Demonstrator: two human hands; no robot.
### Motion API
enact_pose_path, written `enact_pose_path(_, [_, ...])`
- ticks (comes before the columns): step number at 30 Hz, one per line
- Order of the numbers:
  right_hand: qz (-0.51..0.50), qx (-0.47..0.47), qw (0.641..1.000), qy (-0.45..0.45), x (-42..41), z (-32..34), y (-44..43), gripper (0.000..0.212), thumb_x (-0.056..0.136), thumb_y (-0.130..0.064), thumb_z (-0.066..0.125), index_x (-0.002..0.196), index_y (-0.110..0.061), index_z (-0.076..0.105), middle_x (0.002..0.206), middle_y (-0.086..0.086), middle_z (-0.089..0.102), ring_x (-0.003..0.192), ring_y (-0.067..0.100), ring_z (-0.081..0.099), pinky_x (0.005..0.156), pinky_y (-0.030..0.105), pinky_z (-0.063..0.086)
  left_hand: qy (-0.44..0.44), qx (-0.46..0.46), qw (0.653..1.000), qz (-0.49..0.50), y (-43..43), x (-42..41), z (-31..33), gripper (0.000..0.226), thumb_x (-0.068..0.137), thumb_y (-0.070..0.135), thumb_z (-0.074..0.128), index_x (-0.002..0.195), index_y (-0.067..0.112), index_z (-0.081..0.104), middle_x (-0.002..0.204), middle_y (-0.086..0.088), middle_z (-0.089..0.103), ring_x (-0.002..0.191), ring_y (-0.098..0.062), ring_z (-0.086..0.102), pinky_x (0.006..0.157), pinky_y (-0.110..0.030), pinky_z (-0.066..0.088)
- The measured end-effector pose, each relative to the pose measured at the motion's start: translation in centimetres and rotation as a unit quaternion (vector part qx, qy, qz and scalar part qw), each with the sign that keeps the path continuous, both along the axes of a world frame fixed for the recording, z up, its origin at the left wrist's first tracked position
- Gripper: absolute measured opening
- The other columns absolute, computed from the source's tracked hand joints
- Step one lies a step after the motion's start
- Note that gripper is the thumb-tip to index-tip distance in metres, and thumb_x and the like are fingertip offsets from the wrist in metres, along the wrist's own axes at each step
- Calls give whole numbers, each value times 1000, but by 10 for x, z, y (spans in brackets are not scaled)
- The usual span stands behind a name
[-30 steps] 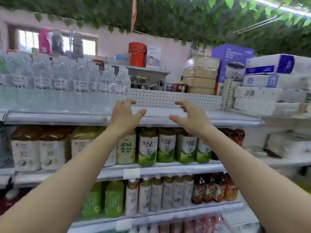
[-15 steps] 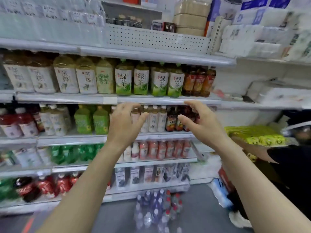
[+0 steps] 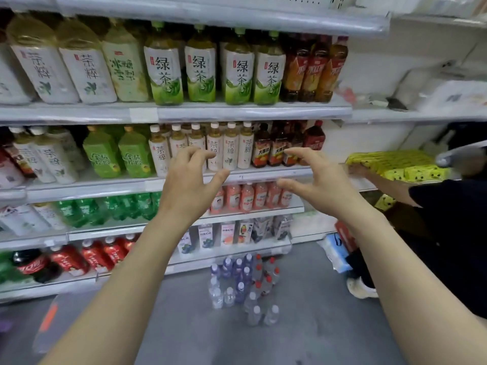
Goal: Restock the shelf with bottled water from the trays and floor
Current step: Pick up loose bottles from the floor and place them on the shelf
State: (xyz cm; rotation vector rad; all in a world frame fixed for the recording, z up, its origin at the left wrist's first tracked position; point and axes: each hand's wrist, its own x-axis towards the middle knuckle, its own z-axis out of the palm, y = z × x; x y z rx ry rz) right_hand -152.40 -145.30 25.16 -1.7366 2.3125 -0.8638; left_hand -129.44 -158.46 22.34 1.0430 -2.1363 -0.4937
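A cluster of several clear water bottles [image 3: 245, 285] with white, red and purple caps stands on the grey floor in front of the shelf's lowest tier. My left hand [image 3: 188, 183] and my right hand [image 3: 320, 184] are stretched out side by side in mid-air, well above those bottles, in front of the middle shelf. Both hands hold nothing, with fingers spread and loosely bent. The top shelf with its water bottles is out of view.
The shelf unit [image 3: 237, 111] carries rows of tea, juice and soda bottles on several tiers. Another person [image 3: 448, 233] crouches at the right, a hand on yellow packs [image 3: 395, 164]. A white-blue bag [image 3: 336, 255] lies on the floor nearby.
The view has tilted from the top shelf down to the lower tiers and the floor. Both empty hands came down with it and the floor bottles came into sight.
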Motion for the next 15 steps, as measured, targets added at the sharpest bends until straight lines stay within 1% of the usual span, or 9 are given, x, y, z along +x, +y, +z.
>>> enact_pose_path(2, [-8,14,1000,1,-9,-9,-16,67,84,-53,74,144,-36,49,144,-2,50,134,14,46,106,25,33,-8,5,1000,-7,-16,-12,-6,44,92,41,65,128,15,61,135,-6,50,132,-22,42,106,-28,30])
enact_pose_path(4, [-12,24,1000,5,-18,-19,-33,68,84,-52,75,144,-35,49,144,-1,50,134,15,45,109,26,34,-18,10,1000,-14,-30,-25,-14,43,92,40,66,126,15,62,133,-6,50,130,-24,43,102,-24,27])
enact_pose_path(6, [-17,35,999,3,-24,-31,-48,68,84,-50,76,144,-34,49,144,1,50,134,17,45,109,26,33,-32,22,999,-21,-43,-35,-25,43,92,40,66,126,16,62,133,-7,50,130,-24,42,102,-23,26])
enact_pose_path(8, [-17,49,999,-7,-29,-47,-60,69,84,-47,78,145,-31,49,146,2,49,134,18,44,105,23,30,-46,33,998,-26,-55,-46,-39,44,91,42,66,126,16,62,134,-8,50,131,-24,42,106,-27,29])
enact_pose_path(10, [-19,63,998,-19,-36,-67,-70,72,83,-46,79,146,-28,49,147,2,49,136,18,43,105,22,29,-60,47,997,-27,-63,-59,-56,45,91,44,65,127,16,62,133,-8,51,130,-25,44,108,-32,33])
enact_pose_path(15, [-16,120,991,-55,-67,-122,-83,75,82,-47,79,148,-27,47,147,7,46,137,21,43,109,27,32,-103,109,988,-30,-66,-97,-107,46,92,45,64,128,17,62,132,-9,51,125,-29,46,105,-35,36])
